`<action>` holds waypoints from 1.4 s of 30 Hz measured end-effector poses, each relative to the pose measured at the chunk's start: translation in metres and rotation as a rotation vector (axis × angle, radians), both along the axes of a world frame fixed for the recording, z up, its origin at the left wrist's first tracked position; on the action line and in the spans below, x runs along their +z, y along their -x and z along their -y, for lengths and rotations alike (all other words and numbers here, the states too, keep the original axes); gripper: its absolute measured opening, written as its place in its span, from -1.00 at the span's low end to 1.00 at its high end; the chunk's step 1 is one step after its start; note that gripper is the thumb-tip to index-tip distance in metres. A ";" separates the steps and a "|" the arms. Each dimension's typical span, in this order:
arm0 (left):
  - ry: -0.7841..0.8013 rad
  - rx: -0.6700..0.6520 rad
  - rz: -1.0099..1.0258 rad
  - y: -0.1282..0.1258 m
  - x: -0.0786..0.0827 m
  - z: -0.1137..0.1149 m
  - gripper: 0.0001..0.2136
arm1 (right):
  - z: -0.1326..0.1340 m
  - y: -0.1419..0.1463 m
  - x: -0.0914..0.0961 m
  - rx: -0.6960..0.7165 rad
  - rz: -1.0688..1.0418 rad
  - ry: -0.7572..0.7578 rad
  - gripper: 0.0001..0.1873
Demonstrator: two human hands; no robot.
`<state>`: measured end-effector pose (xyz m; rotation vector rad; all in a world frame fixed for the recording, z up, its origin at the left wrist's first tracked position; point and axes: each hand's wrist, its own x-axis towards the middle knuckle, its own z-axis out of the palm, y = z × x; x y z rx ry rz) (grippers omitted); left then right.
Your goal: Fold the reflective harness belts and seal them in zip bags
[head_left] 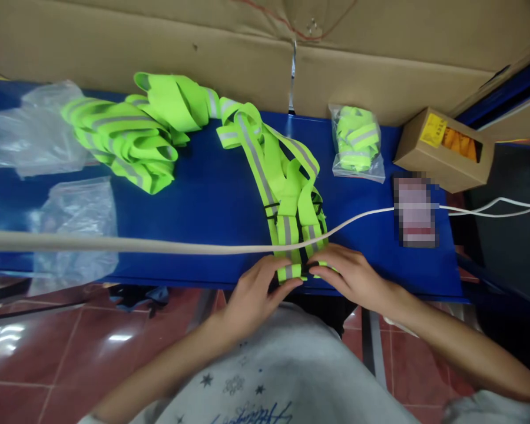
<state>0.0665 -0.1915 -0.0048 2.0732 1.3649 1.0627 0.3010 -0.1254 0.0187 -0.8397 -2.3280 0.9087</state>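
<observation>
A neon yellow-green reflective harness [265,162] with grey stripes lies lengthwise on the blue table, its near end at the front edge. My left hand [258,288] pinches a strap end there between thumb and fingers. Close beside it, my right hand [347,274] grips another part of the same harness near a small black piece, perhaps a buckle. Black fittings show on the straps a little farther up. A white cable [194,247] crosses in front of the view above the straps.
A heap of similar neon straps [128,135] lies at the back left. Clear plastic bags [75,229] are at the left. A bagged harness [357,141], a cardboard box [446,150] with orange contents and a blurred-out phone-like object [415,212] stand at the right.
</observation>
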 end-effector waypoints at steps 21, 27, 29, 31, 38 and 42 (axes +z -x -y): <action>-0.176 -0.144 -0.497 0.017 0.005 0.004 -0.54 | 0.009 -0.029 0.005 0.139 0.358 -0.450 -0.63; -0.121 -0.148 -0.237 0.011 0.007 -0.005 -0.69 | 0.006 -0.016 0.006 0.074 0.120 -0.296 -0.69; -0.085 -0.070 -0.159 0.004 0.004 -0.006 -0.73 | 0.003 -0.010 0.005 0.008 0.088 -0.222 -0.69; -0.055 0.032 -0.147 -0.003 0.001 -0.005 -0.72 | 0.002 -0.005 0.004 -0.046 0.112 -0.188 -0.69; 0.052 0.111 -0.051 -0.009 -0.001 -0.009 -0.70 | 0.003 -0.002 0.013 -0.068 0.152 -0.056 -0.71; 0.097 -0.025 -0.002 0.002 0.007 -0.013 -0.77 | -0.009 -0.015 0.018 -0.147 0.067 0.082 -0.66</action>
